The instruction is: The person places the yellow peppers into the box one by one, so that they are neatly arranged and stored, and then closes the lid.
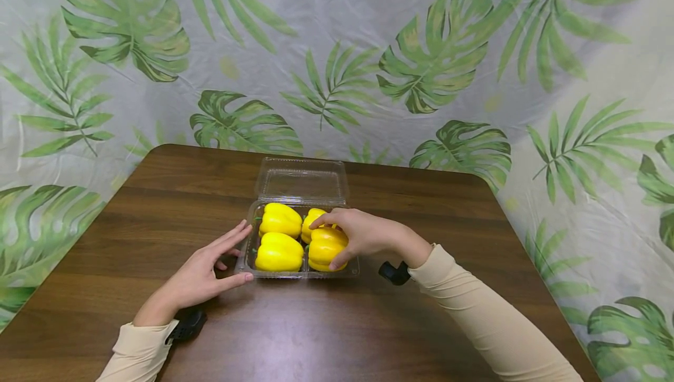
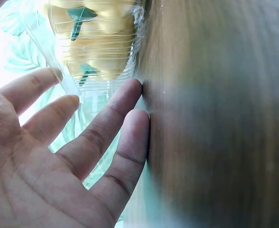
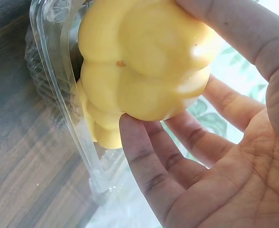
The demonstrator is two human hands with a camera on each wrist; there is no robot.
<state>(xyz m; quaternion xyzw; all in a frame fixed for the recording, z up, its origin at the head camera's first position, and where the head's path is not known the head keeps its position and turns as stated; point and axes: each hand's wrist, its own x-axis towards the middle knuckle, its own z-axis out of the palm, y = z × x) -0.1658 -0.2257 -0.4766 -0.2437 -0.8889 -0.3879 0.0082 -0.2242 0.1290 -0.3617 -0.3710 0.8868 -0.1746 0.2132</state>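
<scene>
Several yellow bell peppers sit in a clear plastic clamshell container (image 1: pixel 245 265) whose lid (image 1: pixel 302 183) lies folded back. My right hand (image 1: pixel 368 233) grips the front right bell pepper (image 1: pixel 323 248), thumb on the near side and fingers over the far side; the right wrist view shows this bell pepper (image 3: pixel 144 61) at the container's rim (image 3: pixel 63 99). Behind it, the back right bell pepper (image 1: pixel 312 221) is partly hidden by my fingers. Two more, a back left bell pepper (image 1: pixel 281 220) and a front left bell pepper (image 1: pixel 279 252), fill the left side. My left hand (image 1: pixel 202 271), fingers extended, touches the container's left edge.
The container stands on a dark brown wooden table (image 1: pixel 337 335). Beyond the table's back edge hangs a leaf-patterned cloth (image 1: pixel 342 31). A black wrist device (image 1: pixel 189 324) is on the left wrist, another black device (image 1: pixel 395 273) on the right.
</scene>
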